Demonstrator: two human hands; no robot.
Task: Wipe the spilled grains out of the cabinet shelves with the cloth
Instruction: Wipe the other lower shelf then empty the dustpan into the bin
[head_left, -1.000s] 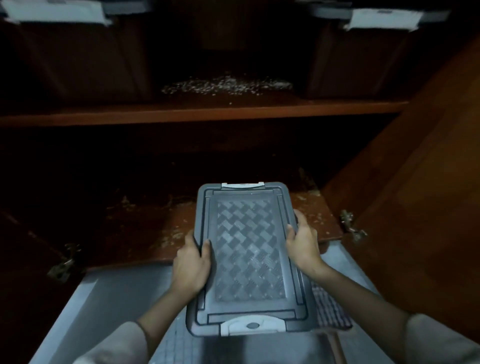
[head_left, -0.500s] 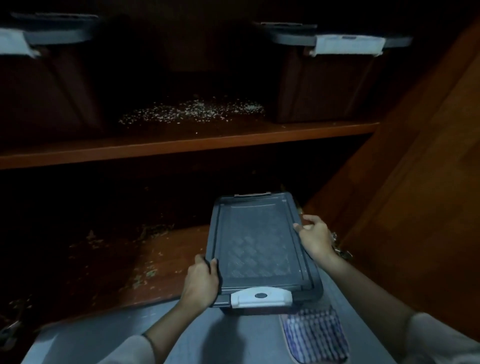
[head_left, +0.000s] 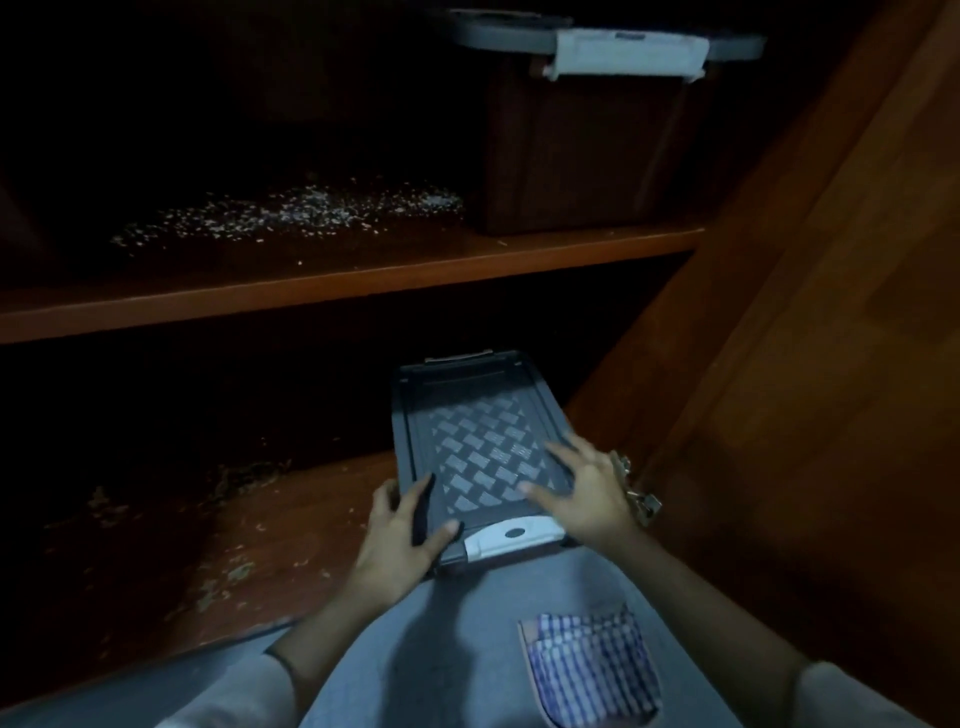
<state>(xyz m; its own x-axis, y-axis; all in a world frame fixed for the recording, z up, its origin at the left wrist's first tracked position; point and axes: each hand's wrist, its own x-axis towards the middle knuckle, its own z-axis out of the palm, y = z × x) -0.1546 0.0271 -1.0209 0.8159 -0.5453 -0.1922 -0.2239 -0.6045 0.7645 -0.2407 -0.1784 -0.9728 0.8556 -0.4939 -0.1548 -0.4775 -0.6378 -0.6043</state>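
Left hand (head_left: 400, 535) grips grey box (head_left: 478, 441) corner; right hand (head_left: 587, 493) spread over its lid. Grains (head_left: 291, 213) above hands, checked cloth (head_left: 592, 670) below right hand.

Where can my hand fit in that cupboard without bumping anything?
Lower shelf: wide room left of the grey box, crumbs only. Upper shelf: a bare front strip between the spilled grains and its edge. Crowded: the lower right corner, where the left hand and right hand touch the box by the hinge, and the upper right, filled by a brown bin.
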